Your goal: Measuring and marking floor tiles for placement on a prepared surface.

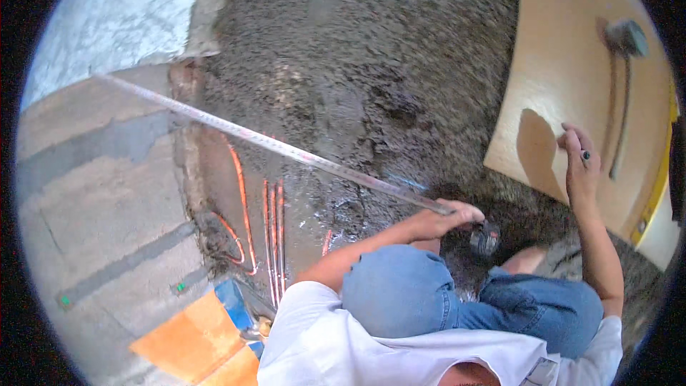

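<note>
My left hand (pixel 461 214) is closed around the near end of a long, thin silver-white strip (pixel 279 146) with fine marks along it, like a measuring tape blade. The strip slants up to the far left, over wet grey mortar (pixel 371 21), and its far end meets the wall. Just below this hand is a small grey and dark object (pixel 485 239), too blurred to name. Above a tan board (pixel 539 64) at the right, my right hand (pixel 580 161) has its fingers bent together; a small dark round end shows between them. The board carries the hand's shadow.
A mallet (pixel 627 38) with a grey head lies on the board, beside a yellow spirit level (pixel 647 218). Orange pipes (pixel 274 236) stand up from the mortar near the block wall (pixel 100 193). An orange and blue box (pixel 193 336) sits at the lower left.
</note>
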`<state>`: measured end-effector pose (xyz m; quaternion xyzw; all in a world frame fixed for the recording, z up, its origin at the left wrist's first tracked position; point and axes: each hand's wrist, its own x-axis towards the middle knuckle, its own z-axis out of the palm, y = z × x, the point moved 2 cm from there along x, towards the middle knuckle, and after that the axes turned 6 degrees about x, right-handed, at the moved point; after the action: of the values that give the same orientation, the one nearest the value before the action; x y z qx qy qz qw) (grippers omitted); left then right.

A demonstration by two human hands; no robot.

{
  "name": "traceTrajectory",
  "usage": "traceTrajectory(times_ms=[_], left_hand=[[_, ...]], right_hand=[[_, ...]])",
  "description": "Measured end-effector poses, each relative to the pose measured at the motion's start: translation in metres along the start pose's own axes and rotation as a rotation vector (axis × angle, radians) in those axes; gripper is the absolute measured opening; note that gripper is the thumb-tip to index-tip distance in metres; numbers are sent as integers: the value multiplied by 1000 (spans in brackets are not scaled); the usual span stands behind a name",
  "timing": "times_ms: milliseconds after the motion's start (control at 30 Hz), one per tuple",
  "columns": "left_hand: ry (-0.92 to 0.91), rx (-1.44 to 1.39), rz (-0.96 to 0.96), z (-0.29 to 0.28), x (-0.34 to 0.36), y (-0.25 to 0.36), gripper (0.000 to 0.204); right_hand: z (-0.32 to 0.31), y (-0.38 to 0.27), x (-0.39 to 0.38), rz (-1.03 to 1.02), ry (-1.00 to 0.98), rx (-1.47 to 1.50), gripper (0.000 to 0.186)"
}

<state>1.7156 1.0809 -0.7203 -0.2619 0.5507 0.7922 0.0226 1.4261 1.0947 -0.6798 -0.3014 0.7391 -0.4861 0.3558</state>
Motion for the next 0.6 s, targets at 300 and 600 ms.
traceTrajectory(times_ms=[300,600], left_hand=[[-109,121,-171,6,-22,74,37],[-70,421,-129,85,-91,195,32]], right_hand=[[39,-139,-4,-179,-668,-219,22],[37,-313,-102,-82,-758,-61,32]])
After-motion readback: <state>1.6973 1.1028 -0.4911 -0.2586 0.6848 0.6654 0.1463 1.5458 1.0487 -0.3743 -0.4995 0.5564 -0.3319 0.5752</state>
